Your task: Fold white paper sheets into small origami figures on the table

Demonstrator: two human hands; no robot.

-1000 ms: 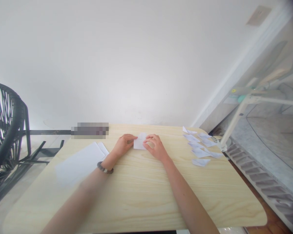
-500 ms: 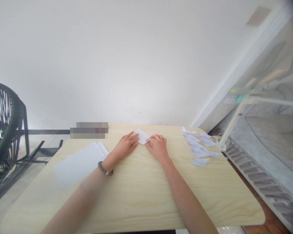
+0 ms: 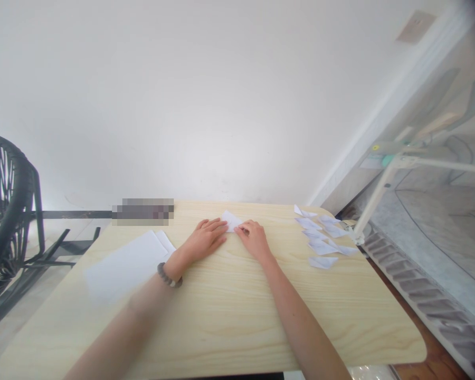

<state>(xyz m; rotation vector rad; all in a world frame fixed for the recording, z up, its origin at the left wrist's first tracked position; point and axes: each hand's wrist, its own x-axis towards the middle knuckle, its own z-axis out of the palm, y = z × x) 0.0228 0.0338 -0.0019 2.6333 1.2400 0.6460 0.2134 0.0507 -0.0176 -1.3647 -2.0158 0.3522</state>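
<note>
A small white folded paper (image 3: 230, 220) lies flat at the far middle of a light wooden table (image 3: 221, 311). My left hand (image 3: 205, 238) rests flat beside it, fingers stretched, their tips on the paper's left edge. My right hand (image 3: 253, 238) is curled, its fingertips pressing the paper's right part down onto the table. A bead bracelet (image 3: 168, 275) sits on my left wrist.
A stack of white sheets (image 3: 126, 264) lies on the left of the table. Several folded paper pieces (image 3: 323, 238) are spread near the right edge. A black wire chair (image 3: 8, 211) stands left, a white stand (image 3: 376, 195) at the right.
The paper was held up between both hands; it has since been turned, laid flat and pressed down. My left hand has spread out flat.
</note>
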